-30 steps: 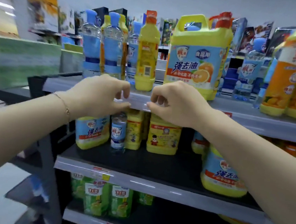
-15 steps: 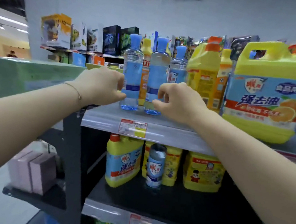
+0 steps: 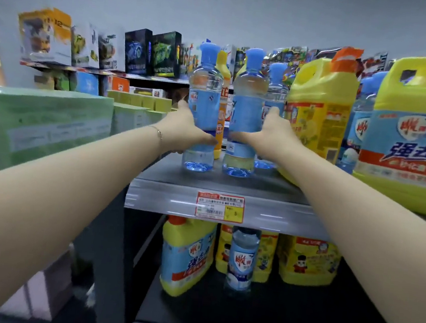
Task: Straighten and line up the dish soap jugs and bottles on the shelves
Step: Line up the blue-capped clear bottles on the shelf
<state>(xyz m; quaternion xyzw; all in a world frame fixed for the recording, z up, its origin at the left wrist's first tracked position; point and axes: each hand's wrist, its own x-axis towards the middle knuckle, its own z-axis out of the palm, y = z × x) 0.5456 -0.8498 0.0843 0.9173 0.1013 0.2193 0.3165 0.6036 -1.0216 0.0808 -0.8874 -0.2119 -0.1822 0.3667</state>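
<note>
Curling at the grey metal shelf's (image 3: 168, 175) left end: left hand (image 3: 183, 129) round the left clear blue-capped bottle (image 3: 206, 87), right hand (image 3: 270, 133) round the right clear blue-capped bottle (image 3: 249, 94).

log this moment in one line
phase: straightening | left hand: grips left blue-capped bottle | right hand: grips right blue-capped bottle | bottles: upright on upper shelf

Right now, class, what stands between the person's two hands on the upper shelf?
In the head view, two blue-capped bottles: left bottle gripped by the left hand, right bottle by the right hand.
</note>
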